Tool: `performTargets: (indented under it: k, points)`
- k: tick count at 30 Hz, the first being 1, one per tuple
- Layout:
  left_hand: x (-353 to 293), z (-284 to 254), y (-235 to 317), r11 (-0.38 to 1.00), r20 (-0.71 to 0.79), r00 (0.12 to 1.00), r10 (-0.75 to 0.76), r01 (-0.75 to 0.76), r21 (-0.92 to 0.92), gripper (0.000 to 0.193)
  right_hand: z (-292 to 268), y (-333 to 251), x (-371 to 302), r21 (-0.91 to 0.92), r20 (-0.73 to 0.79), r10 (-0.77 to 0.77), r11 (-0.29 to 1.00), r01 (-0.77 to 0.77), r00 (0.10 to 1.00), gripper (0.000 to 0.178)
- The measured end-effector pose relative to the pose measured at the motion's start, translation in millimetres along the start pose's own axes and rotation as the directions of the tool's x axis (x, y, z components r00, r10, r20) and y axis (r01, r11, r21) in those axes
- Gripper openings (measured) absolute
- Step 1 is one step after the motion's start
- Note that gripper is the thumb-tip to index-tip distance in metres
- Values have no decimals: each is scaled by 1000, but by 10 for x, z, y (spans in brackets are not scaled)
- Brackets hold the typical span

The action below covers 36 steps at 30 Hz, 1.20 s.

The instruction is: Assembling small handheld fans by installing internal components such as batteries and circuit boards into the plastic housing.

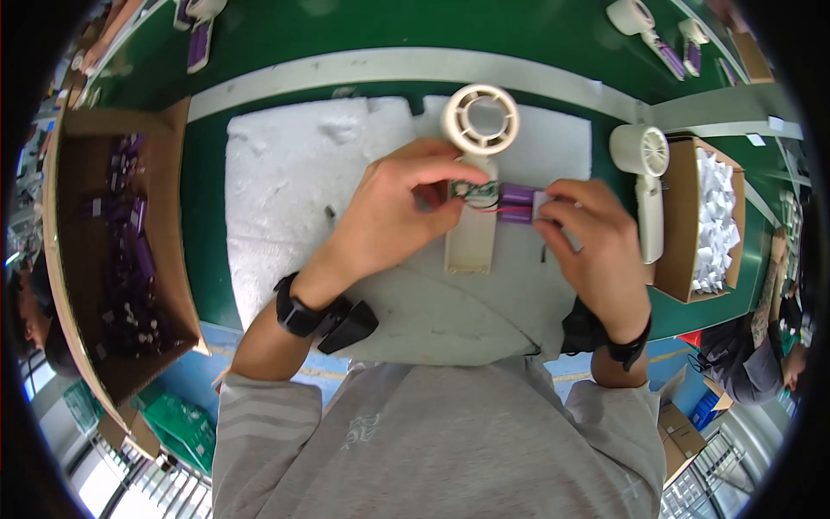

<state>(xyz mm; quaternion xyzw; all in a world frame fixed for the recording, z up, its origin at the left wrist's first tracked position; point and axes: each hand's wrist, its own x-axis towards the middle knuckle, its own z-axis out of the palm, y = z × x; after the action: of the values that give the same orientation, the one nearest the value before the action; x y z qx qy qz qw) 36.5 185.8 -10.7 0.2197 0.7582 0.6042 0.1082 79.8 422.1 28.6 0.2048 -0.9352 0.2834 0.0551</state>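
A cream handheld fan (469,251) lies on a white foam sheet (285,173), its round head (481,121) pointing away from me and its handle shell uncovered. Over the handle, my left hand (385,203) pinches a small green circuit board (474,189) between thumb and fingers. Red and dark wires run from the board to a purple battery pack (516,203), just right of the handle. The fingers of my right hand (596,246) close on the pack's right end, where a small whitish piece (540,203) shows; its kind is unclear.
At left a deep cardboard box (177,173) holds several purple battery packs with wires. On the right stand another cream fan (648,199) and a box of white slips (716,225). More fans (201,43) with purple packs lie beyond a pale rail (346,71).
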Motion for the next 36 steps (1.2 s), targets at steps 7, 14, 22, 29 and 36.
performTargets:
  k: [7, 14, 22, 29, 36]
  points:
    - [-61, 107, 40, 997, -65, 995, -72, 72, -6, 33, 115, -47, -75, -49, -23, -12, 999, 11, 1000, 11]
    - [-39, 123, 44, 998, -71, 997, -32, 36, 56, 32, 133, -72, -87, -235, 23, -66, 970, 70, 998, 9]
    - [-53, 113, -30, 999, -91, 995, -35, 37, 18, 32, 169, -23, -42, -198, 31, -67, 978, 71, 997, 11]
    - [-49, 126, -7, 1000, -78, 997, -5, 5, -2, 31, 52, -29, -82, -148, 36, -96, 984, 101, 995, 11]
    - [-76, 81, 33, 999, -35, 999, -29, 30, 45, 32, 88, -100, -61, -253, 94, -95, 960, 116, 991, 6]
